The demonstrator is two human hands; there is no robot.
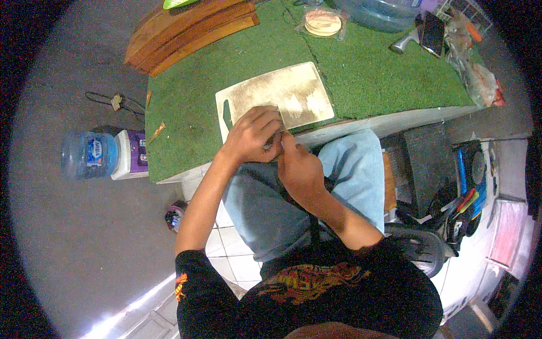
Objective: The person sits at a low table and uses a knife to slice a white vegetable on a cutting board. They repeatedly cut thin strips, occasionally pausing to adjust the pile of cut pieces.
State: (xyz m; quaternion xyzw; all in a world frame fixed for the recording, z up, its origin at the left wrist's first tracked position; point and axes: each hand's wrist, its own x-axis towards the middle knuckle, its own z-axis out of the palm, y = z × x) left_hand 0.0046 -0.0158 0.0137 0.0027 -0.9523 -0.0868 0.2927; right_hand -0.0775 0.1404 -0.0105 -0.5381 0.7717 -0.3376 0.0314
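Note:
A worn white plastic cutting board with dark stains lies on green artificial turf, its handle slot at the left. My left hand is over the board's near edge, palm down with fingers curled. Against its fingertips is my right hand, just off the near edge and above my lap, its index finger pointing up to the left hand. The fingers hide whatever may be between the two hands; something small and dark shows there, too unclear to name.
Curved wooden furniture stands at the back left. Bagged round pale discs, a large blue water bottle, a phone-like dark slab and plastic bags lie further right. Another water bottle is left of the table.

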